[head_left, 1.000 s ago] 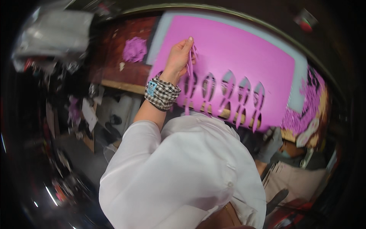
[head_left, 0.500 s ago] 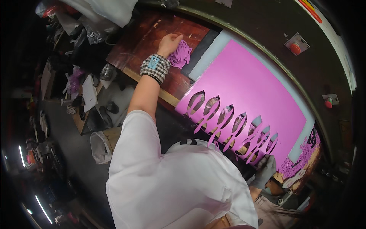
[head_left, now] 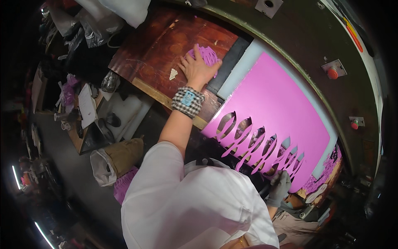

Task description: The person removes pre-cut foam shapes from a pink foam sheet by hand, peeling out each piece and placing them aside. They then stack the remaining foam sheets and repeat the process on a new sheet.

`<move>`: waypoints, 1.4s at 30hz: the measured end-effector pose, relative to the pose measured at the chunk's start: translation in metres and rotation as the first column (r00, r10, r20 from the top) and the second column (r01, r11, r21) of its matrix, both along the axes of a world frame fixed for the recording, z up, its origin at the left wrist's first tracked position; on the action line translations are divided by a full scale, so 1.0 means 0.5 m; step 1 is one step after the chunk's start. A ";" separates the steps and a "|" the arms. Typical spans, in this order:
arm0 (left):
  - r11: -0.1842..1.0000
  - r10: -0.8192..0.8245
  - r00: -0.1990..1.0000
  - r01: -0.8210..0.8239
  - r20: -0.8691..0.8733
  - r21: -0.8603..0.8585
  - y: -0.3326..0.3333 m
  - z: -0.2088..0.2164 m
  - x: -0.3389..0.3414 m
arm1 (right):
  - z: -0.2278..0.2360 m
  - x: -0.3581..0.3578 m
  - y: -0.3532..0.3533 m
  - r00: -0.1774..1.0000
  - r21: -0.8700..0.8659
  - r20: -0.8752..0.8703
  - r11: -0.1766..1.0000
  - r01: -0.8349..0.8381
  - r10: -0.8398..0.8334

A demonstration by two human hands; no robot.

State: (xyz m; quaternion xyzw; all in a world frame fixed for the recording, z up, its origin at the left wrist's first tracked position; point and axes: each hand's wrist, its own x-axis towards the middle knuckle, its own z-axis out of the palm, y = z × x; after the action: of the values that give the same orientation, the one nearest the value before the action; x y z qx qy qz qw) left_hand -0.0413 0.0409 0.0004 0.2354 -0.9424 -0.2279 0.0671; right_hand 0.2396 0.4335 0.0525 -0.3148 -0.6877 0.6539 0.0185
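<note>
Purple cut-out scraps (head_left: 206, 55), a lacy heap on worn brown wood (head_left: 166, 45), lie under the left hand (head_left: 198, 68), its grip spread flat.

Left hand (head_left: 197, 68) presses purple cut pieces (head_left: 206, 54) on brown table (head_left: 157, 50).

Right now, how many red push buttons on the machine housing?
2. One red button sits on a grey plate at upper right, above the magenta sheet. A smaller red button sits lower on the right edge. Others may be hidden in the dark rim.
</note>
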 end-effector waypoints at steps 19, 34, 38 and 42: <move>0.990 -0.137 0.843 0.102 -0.521 -0.096 -0.106 0.015 0.068 | 0.017 0.035 0.003 0.989 0.258 -0.111 0.964 -0.065 0.096; 0.418 -0.429 0.841 0.507 -0.328 0.754 0.202 0.152 0.394 | 0.056 -0.071 -0.088 0.977 0.196 -0.064 0.963 -0.187 0.203; 0.032 -0.873 0.221 0.916 -0.435 0.400 0.277 0.226 0.464 | 0.120 -0.035 -0.118 0.851 0.264 -0.352 0.914 -0.309 0.390; -0.241 -0.888 0.007 0.845 -0.460 0.477 0.348 0.239 0.480 | 0.160 0.033 -0.069 0.941 0.148 -0.223 0.963 -0.227 0.256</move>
State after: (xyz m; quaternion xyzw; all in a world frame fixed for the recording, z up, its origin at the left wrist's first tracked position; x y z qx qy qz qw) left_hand 0.1985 0.2148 0.1200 -0.4880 -0.6672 -0.5134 -0.2306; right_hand 0.2560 0.3989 0.1323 -0.1450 -0.7520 0.6418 0.0401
